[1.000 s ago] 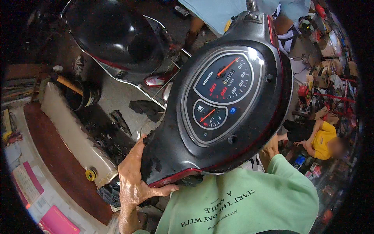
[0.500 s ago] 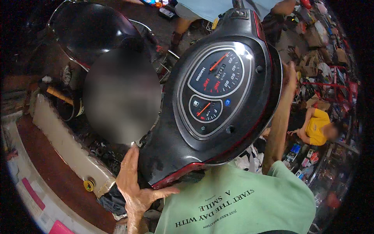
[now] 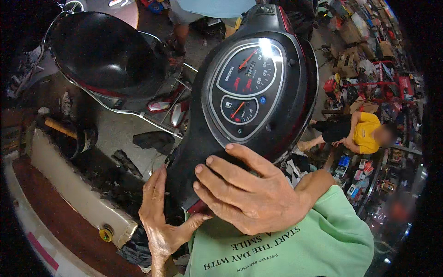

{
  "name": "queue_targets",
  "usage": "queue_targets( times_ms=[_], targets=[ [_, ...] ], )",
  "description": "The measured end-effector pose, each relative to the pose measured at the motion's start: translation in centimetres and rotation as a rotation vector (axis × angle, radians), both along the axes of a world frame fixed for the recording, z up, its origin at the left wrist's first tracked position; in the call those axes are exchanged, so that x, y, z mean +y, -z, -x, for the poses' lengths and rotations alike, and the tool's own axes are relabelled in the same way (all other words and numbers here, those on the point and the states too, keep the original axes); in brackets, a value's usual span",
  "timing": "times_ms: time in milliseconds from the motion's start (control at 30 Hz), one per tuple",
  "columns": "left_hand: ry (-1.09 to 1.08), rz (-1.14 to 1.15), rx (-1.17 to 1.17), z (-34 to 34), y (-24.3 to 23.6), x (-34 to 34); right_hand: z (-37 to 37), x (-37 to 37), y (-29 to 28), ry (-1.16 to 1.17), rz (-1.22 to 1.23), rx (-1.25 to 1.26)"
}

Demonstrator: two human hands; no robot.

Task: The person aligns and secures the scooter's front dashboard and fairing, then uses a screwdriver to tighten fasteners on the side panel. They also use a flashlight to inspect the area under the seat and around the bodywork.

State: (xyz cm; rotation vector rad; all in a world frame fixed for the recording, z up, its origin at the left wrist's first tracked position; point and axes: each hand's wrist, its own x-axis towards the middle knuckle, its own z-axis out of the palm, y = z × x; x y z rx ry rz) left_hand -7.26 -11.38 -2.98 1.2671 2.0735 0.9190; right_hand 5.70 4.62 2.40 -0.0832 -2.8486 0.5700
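Observation:
In front of me is a black scooter instrument panel cover [image 3: 287,124] with a speedometer and fuel gauge, a glossy face and red trim. My left hand [image 3: 161,219] grips its lower left end, thumb on the near side and fingers on the far side. Across the lower part of the cover lies my right hand [image 3: 251,196], its fingers spread and stretched out, fingertips resting on the black plastic below the gauges. The palm hides some of the cover's near edge. At the cover's far end sits a small switch [image 3: 265,9].
A black scooter seat [image 3: 104,53] with a metal rail [image 3: 108,107] stands at the far left. A long pale panel [image 3: 78,180] lies at the left. On the right, a person in a yellow shirt [image 3: 368,132] sits near crowded shelves and a red metal rack [image 3: 369,83].
My right hand has come from the cover's right side onto its lower part. The left hand keeps its hold. The blurred round patch left of the cover is gone, uncovering the floor.

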Motion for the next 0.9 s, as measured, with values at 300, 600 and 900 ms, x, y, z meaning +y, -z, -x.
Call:
queue_targets(
  times_ms=[300, 600, 900],
  targets=[
    [-0.001, -0.035, -0.028, 0.3, 0.6, -0.1, 0.7, -0.3, 1.9, -0.049, 0.015, 0.124],
    [-0.044, -0.156, -0.112, 0.2, 1.1, 0.2, 0.4, 0.1, 3.1, -0.126, -0.057, 0.225],
    [0.017, -0.161, -0.069, 0.7, 1.6, 0.6, -6.2, 2.1, 4.4, 0.347, -0.156, 0.667]
  ],
)
